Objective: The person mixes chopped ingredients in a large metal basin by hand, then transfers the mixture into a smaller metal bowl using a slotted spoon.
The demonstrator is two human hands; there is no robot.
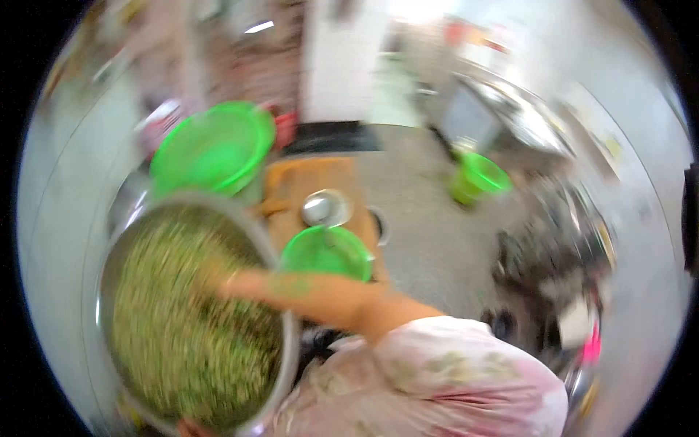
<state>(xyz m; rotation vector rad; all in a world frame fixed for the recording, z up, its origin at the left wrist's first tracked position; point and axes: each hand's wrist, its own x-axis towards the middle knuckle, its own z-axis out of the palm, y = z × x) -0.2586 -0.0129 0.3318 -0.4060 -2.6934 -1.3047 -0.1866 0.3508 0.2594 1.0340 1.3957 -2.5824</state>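
A large metal basin (293,342) at the left holds a heap of chopped green plant pieces (175,306), smeared by motion. My right hand (211,280) is down in the greens, its arm crossing over the basin's right rim. Blur and the greens hide its fingers. Bits of green cling to the forearm. At the bottom edge of the view, a small part of my left hand (193,428) shows at the basin's near rim. The rest of that hand is cut off, so its grip cannot be made out.
Beyond the basin stands a wide green tub (247,164). A wooden board or low bench (320,171) bears a round metal dish (318,209), with a green bowl (328,251) nearer me. A green bucket (480,178) stands on the grey floor (422,233); dark clutter (546,247) lies at right.
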